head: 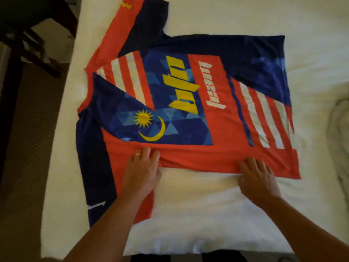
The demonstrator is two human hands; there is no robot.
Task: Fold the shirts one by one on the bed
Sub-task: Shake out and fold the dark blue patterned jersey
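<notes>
A long-sleeved jersey (pixel 188 103) in red and dark blue, with white stripes, yellow lettering and a yellow sun and crescent, lies spread flat on the white bed (pixel 207 214), collar to the left, hem to the right. One sleeve stretches to the far left corner, the other runs down toward me on the left. My left hand (pixel 143 167) rests flat on the jersey's near red edge by the armpit, fingers straight, a ring on one finger. My right hand (pixel 258 174) lies on the same near edge further right, fingers extended over the fabric.
A crumpled pale cloth (pixel 340 137) lies at the bed's right edge. Dark wooden furniture (pixel 22 35) stands on the carpet to the left of the bed. White sheet shows around the jersey on the near and far sides.
</notes>
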